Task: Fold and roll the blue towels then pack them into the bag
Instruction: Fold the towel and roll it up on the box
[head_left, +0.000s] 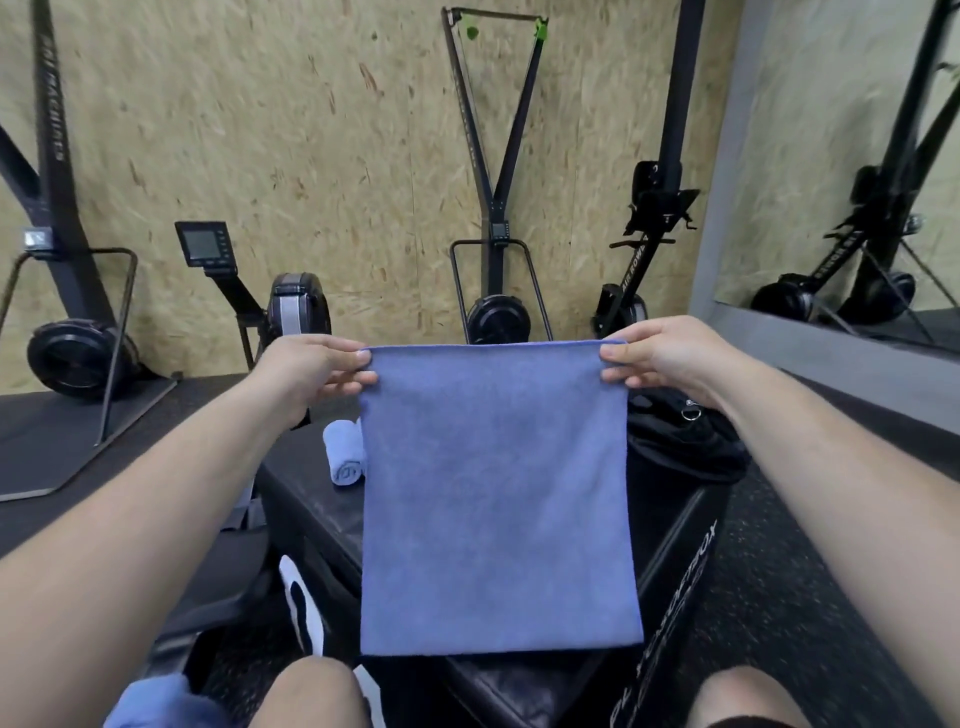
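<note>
Left hand (306, 364) and right hand (670, 358) each pinch a top corner of the blue towel (498, 493), which hangs flat above the bench (311, 499). From the head view I judge this to be the folding step. Next, I need to bring the corners together evenly. On the bench lie a rolled towel (344, 452) and the black bag (685, 436). Beyond the bench, rowing machines (291, 306) stand against a chipboard wall (311, 130).

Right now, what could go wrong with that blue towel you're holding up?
The left hand and right hand only pinch the hanging towel by its top corners; a slip might drop it crooked. Laying it down might nudge the rolled towel off the black box.
</note>
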